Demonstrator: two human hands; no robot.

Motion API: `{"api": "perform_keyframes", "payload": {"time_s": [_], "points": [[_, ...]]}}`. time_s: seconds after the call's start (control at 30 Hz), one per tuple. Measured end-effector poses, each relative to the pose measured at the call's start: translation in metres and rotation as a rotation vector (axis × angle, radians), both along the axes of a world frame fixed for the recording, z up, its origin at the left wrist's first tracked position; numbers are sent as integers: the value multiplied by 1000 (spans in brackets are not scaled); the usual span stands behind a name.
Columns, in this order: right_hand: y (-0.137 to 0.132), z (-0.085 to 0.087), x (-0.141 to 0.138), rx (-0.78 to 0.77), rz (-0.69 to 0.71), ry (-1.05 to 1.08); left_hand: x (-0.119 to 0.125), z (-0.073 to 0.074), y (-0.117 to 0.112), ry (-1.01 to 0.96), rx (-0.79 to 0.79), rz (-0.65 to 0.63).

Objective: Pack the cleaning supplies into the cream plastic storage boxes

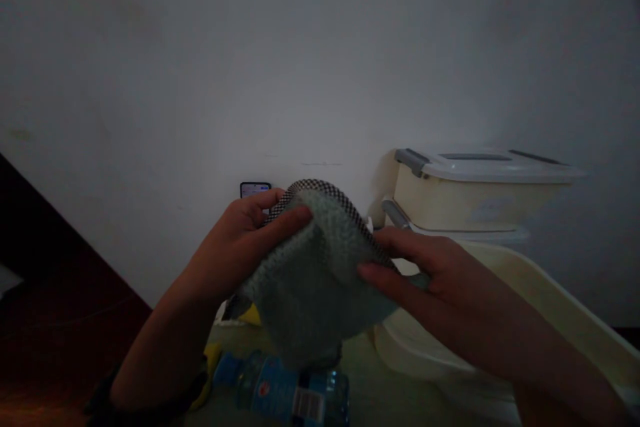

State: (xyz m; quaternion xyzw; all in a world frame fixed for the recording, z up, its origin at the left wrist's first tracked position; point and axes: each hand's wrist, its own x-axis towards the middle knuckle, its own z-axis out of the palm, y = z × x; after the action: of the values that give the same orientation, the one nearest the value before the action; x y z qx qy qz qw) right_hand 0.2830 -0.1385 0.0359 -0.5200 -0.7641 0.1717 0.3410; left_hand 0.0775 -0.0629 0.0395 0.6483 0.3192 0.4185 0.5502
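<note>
A fuzzy grey-green cloth (320, 287) with a black-and-white checked edge hangs between my two hands in the middle of the head view. My left hand (250, 230) pinches its upper left edge, thumb on the near side. On the other side my right hand (420, 267) grips the checked border between thumb and fingers. The cloth bulges up between them, and its lower end droops above a plastic bottle (285, 387) with a blue label and blue cap, lying on its side. Some fingers are hidden behind the cloth.
To the right stands an open cream tub (540, 273), partly behind my right arm. Beyond it are stacked cream boxes with a white lid (495, 167) and grey latches. A phone (255, 189) stands near the white wall (320, 67). Something yellow (213, 357) lies beside the bottle cap.
</note>
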Motion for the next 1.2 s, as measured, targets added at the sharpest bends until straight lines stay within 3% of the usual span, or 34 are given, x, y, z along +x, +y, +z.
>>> {"api": "perform_keyframes", "payload": {"time_s": [0.27,1.0,1.1,1.2], "points": [[0,5,13,-63,-34,207,-3,-1,2,42,-35,-7],[1,3,16,54,-106,248,-1,-5,6,84,-55,-21],[3,3,17,62,-144,287,-6,-5,9,78,-54,-90],[6,4,18,128,-204,357,-15,-6,14,162,-4,-247]]}}
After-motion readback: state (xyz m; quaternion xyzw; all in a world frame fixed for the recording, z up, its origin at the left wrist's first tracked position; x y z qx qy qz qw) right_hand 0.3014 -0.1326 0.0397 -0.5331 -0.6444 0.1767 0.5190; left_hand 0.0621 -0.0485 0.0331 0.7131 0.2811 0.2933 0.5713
